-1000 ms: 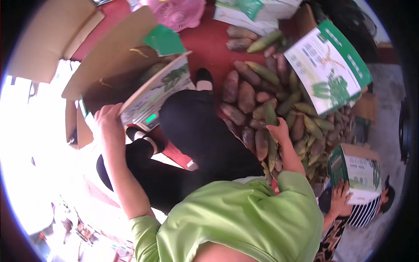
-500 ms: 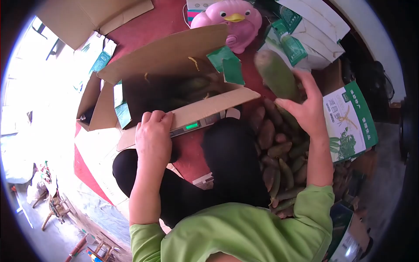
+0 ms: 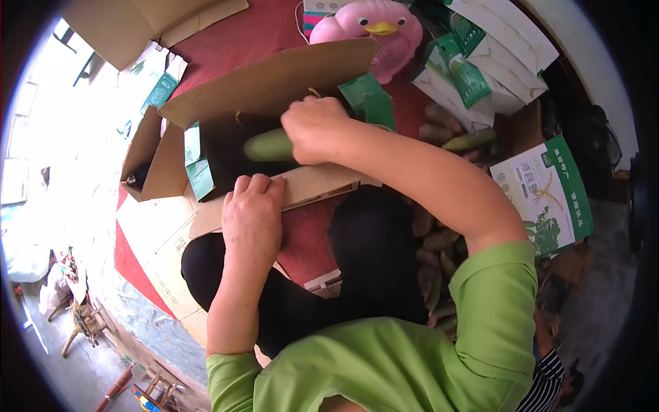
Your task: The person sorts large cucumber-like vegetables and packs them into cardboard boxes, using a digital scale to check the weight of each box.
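In front of me stands an open cardboard box point(image 3: 274, 75) with its flaps raised. Over its near flap point(image 3: 322, 180) curl the fingers of my left hand point(image 3: 252, 206), gripping the edge. My right hand point(image 3: 317, 130) reaches across into the opening, closed around a long green radish point(image 3: 268, 146). The radish lies nearly level, its rounded end pointing left, with the other end covered by my fingers. The box's dark bottom is mostly hidden from me. Green printed side flaps point(image 3: 368, 96) stick up at its right end.
Several radishes point(image 3: 429, 275) lie piled right of my knees, with more point(image 3: 473, 139) farther back. A printed white-and-green carton point(image 3: 542, 196) stands at the right. White cartons point(image 3: 508, 51) and a pink duck-faced plastic item point(image 3: 357, 27) are behind. Another person's striped clothing point(image 3: 547, 381) shows lower right.
My right hand has carried the radish leftward from above the pile into the box, turning it to lie nearly level. My left hand keeps its hold on the flap. A striped garment has appeared lower right.
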Demonstrator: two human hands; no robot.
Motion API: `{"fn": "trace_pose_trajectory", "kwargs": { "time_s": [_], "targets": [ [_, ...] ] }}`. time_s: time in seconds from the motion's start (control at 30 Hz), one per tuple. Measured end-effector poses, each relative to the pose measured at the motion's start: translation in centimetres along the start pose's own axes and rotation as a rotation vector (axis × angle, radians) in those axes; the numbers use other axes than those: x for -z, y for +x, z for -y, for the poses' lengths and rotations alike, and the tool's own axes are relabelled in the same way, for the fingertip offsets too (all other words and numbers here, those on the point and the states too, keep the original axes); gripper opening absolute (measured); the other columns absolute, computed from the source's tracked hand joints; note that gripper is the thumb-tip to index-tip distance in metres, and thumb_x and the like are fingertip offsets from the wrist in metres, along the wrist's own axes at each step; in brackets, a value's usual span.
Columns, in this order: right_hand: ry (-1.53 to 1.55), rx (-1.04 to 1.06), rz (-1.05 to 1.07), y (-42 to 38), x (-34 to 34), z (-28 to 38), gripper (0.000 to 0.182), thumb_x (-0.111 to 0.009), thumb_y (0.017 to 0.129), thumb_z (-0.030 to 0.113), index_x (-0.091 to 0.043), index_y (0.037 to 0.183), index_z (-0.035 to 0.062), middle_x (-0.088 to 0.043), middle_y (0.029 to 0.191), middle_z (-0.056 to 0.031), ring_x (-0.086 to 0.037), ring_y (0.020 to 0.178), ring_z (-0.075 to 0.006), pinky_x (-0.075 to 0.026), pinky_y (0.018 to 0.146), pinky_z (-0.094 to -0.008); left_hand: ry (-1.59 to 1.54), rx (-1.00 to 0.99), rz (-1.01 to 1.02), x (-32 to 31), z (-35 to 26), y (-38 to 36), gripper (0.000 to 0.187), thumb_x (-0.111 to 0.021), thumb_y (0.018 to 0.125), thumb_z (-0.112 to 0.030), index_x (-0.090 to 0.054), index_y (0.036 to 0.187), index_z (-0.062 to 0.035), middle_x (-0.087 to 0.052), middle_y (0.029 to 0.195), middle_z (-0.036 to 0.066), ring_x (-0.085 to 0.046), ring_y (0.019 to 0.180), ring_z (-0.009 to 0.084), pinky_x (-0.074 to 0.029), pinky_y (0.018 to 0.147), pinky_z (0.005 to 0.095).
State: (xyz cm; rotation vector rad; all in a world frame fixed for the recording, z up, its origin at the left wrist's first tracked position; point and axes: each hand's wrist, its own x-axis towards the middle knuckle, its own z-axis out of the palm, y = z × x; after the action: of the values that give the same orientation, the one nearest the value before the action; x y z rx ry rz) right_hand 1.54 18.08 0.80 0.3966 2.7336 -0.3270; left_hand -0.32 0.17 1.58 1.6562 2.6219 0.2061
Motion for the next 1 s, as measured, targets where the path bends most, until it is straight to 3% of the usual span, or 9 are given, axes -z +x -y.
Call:
{"fn": "trace_pose_trajectory", "kwargs": {
  "time_s": [0.07,0.2,0.27,0.4,0.53,0.67,0.8,0.87,1.0],
  "targets": [
    [0.014,0.022,0.086,1.5,-0.2,0.7,0.041,-0.068,0.069,0.019,-0.061,0.106,0.0037,-0.060,0.108,-0.0128,-0.055,0.107,-0.0284,-0.048,0.085,-0.0397,0.006,-0.011,-0.004,-0.4,0.3,0.1,0.025,-0.054,0.074,-0.006,-0.064,0.097,-0.0119,-0.057,0.087,0.004,-0.055,0.089,0.0233,-0.046,0.072,0.0351],
    [0.133,0.227,-0.472,1.9,-2.4,0.1,0.050,-0.070,0.072,0.026,-0.055,0.117,0.0078,-0.064,0.103,-0.0133,-0.060,0.100,-0.0313,-0.047,0.087,-0.0416,0.029,-0.031,-0.019,-0.1,0.3,0.4,0.027,-0.053,0.075,-0.004,-0.065,0.097,-0.0125,-0.060,0.089,0.004,-0.056,0.090,0.0247,-0.048,0.074,0.0361],
    [0.300,0.271,-0.317,-0.1,0.6,-0.6,0.049,-0.069,0.073,0.025,-0.056,0.116,0.0054,-0.064,0.104,-0.0152,-0.061,0.097,-0.0309,-0.047,0.087,-0.0400,0.038,-0.019,-0.024,-0.2,0.2,0.5,0.029,-0.053,0.075,-0.004,-0.067,0.099,-0.0127,-0.062,0.089,0.004,-0.058,0.088,0.0254,-0.049,0.075,0.0367],
    [0.536,0.276,-0.609,-7.2,2.3,-5.1,0.040,-0.067,0.076,0.022,-0.061,0.111,0.0032,-0.067,0.097,-0.0138,-0.065,0.087,-0.0235,-0.050,0.079,-0.0327,-0.009,-0.026,-0.042,0.3,-0.4,0.6,0.035,-0.055,0.071,0.003,-0.067,0.100,-0.0114,-0.062,0.088,0.006,-0.057,0.088,0.0260,-0.048,0.075,0.0369],
    [0.864,0.051,-0.806,-15.2,-0.4,-9.2,0.030,-0.066,0.078,0.016,-0.063,0.103,0.0010,-0.067,0.090,-0.0127,-0.065,0.078,-0.0180,-0.050,0.070,-0.0274,0.005,0.038,-0.016,0.1,-0.4,0.6,0.032,-0.054,0.077,0.001,-0.067,0.103,-0.0123,-0.062,0.092,0.004,-0.057,0.092,0.0242,-0.048,0.076,0.0369],
    [0.923,-0.352,-0.882,-19.7,-11.7,-11.5,0.026,-0.063,0.081,0.009,-0.062,0.106,0.0017,-0.066,0.092,-0.0071,-0.061,0.081,-0.0136,-0.049,0.076,-0.0271,0.065,0.059,0.061,0.6,-0.7,0.9,0.032,-0.048,0.081,-0.004,-0.067,0.106,-0.0114,-0.063,0.098,0.006,-0.058,0.095,0.0244,-0.047,0.080,0.0359],
    [0.661,-0.611,-0.627,-24.0,-24.3,-12.5,0.024,-0.062,0.078,0.010,-0.063,0.102,0.0058,-0.064,0.096,-0.0122,-0.063,0.087,-0.0277,-0.049,0.078,-0.0338,0.042,0.030,0.052,0.1,-0.5,1.0,0.031,-0.047,0.082,-0.009,-0.066,0.107,-0.0108,-0.062,0.099,0.008,-0.058,0.096,0.0262,-0.046,0.083,0.0375],
    [0.636,-0.801,-0.547,-26.9,-26.9,-12.0,0.022,-0.059,0.077,0.015,-0.063,0.098,0.0092,-0.063,0.099,-0.0148,-0.058,0.096,-0.0336,-0.046,0.082,-0.0436,0.043,-0.020,0.047,-0.2,0.3,1.0,0.031,-0.045,0.084,-0.012,-0.065,0.107,-0.0109,-0.062,0.099,0.009,-0.057,0.097,0.0272,-0.046,0.083,0.0379],
    [0.479,-1.018,-0.571,-32.5,-31.2,-15.0,0.025,-0.060,0.076,0.013,-0.062,0.100,0.0083,-0.062,0.098,-0.0135,-0.059,0.093,-0.0335,-0.048,0.079,-0.0413,0.073,-0.024,0.037,-0.6,0.4,1.2,0.031,-0.045,0.084,-0.011,-0.065,0.107,-0.0107,-0.062,0.099,0.008,-0.058,0.097,0.0275,-0.046,0.083,0.0375]
  ]
}}
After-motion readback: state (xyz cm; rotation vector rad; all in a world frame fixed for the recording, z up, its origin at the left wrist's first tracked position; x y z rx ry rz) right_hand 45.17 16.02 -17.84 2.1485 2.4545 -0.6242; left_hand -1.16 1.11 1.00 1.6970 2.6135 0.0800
